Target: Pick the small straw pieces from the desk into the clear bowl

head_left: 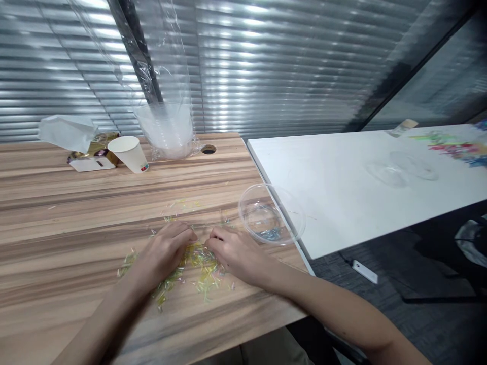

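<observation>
Two hands at the yellow-green slivers

Wooden table [76, 213]; thin slivers [205, 263], mostly yellow and green with a few pink and pale ones, lie loose near the front edge, toward the right-hand corner; a thinner scatter lies farther back. Left hand [165, 253] over the left part of the slivers, right hand [238, 253] at their right side; fingers curled inward, hands near each other but apart; fingertips blurred and partly hidden, so cannot tell whether either grip is open or closed on any slivers.

Clear bowl [262, 213] just beyond the right hand, by the table's right edge, its rim seen across the seam; blue-grey pieces [271, 233] inside.

Along the back edge: tissue pack [89, 162], paper cup [129, 154], nested clear tubs [165, 129] in plastic wrap; round hole [209, 149] just right of them.

White table [323, 192] to the right; clear round items [391, 172] toward its right part; coloured heaps [456, 149] farther right; small container [402, 128] at the back edge.
</observation>
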`<state>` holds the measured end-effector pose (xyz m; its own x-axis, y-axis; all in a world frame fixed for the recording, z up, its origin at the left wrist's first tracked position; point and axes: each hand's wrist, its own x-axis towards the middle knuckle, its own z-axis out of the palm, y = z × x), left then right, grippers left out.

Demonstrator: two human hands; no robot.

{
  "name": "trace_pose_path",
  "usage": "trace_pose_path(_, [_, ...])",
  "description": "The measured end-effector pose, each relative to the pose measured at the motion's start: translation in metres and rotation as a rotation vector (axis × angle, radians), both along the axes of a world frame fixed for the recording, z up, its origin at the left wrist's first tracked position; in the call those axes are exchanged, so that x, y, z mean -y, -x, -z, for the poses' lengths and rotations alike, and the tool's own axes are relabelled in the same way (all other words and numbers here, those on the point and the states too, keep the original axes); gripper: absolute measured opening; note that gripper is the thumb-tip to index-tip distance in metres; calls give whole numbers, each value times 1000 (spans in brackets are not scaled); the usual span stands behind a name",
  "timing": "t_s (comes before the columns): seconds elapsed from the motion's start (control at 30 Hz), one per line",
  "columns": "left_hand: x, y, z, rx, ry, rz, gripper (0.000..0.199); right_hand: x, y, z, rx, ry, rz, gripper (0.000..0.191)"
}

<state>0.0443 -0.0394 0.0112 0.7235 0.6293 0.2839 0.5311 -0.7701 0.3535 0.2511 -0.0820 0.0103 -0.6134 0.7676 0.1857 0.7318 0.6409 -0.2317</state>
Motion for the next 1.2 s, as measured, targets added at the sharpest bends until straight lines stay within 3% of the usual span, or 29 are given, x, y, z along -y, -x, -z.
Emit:
trace_pose_path(0.2, [-2, 0, 2, 80, 38, -47, 26, 1, 0, -2, -35, 1, -11, 11])
trace_pose_path(0.47, [0, 3, 5, 262, 222, -207, 14, 0, -2, -7, -288, -7, 14, 16])
trace_pose_path(0.8, [5, -3, -1, 571, 483, -219, 19, 2, 2, -2, -507, -84, -47, 17])
trace_pose_path(0.97, [5, -4, -6, 607, 564, -216, 13, 3, 4, 1, -562, -128, -71, 17])
trace_pose_path(1.2, [4, -5, -4, 564, 551, -197, 12, 3, 6, 2, -590, -122, -65, 17])
